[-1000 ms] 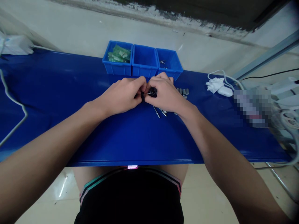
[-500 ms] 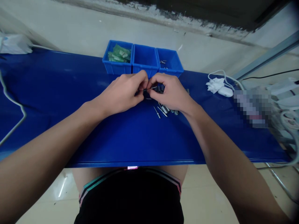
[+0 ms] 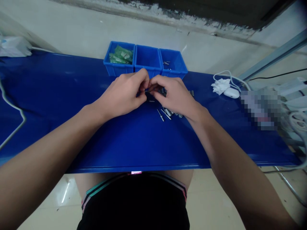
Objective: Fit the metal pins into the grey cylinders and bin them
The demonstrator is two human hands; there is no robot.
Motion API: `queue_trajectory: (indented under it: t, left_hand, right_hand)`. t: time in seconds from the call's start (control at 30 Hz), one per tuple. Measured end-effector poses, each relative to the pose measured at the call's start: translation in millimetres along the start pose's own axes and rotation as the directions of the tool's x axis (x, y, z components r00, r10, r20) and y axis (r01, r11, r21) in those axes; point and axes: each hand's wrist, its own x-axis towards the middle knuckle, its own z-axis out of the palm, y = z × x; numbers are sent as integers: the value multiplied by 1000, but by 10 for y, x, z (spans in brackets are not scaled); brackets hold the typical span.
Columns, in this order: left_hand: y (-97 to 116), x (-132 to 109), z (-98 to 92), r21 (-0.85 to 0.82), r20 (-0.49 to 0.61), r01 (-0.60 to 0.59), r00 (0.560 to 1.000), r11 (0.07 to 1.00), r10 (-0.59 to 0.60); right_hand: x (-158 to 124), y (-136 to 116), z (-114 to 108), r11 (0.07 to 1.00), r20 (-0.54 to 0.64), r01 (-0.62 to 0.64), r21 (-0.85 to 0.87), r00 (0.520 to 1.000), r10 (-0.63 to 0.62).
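My left hand (image 3: 128, 92) is closed in a pinch above the pile of small metal parts. What its fingertips hold is too small and too hidden to make out. My right hand (image 3: 176, 94) meets it from the right, its thumb and fingers curled together near the left fingertips; its contents are hidden too. Beneath and beside the right hand lie hexagonal metal pieces (image 3: 168, 112), partly covered. Two blind rivets (image 3: 160, 115) with thin pins lie on the blue table (image 3: 139, 137) just in front of them.
Behind my hands stand three blue bins: the left bin (image 3: 119, 68) holds green plastic packets, the middle bin (image 3: 148, 67), and the right bin (image 3: 178, 68) with a few rivets. Crumpled tissue (image 3: 220, 86), a white case (image 3: 231, 93) and cables lie to the right. A white cord (image 3: 18, 108) runs along the left.
The thin metal pin visible between my fingertips earlier is now hidden. Both hands have shifted slightly left, and my right fingertips have drawn closer to the left ones.
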Motion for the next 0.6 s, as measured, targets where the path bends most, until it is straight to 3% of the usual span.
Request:
queue_trajectory:
  t: [0.13,0.33,0.5,0.6]
  left_hand:
    - [-3,-1,25,-4,-47,20,999,1000,-20]
    - [-11,-7,7,105,34,61,997,993,-65]
    - [-61,4,37,105,9,17,1000,994,-18]
    - [-84,3,67,109,37,3,999,994,-7]
  right_hand:
    - [-4,15,-56,998,-42,16,65,999,-14]
    - [32,68,-143,939,-266,-28,342,956,125]
    - [76,154,-231,811,-383,-112,574,839,387]
    - [89,252,-263,709,-394,-109,696,768,505]
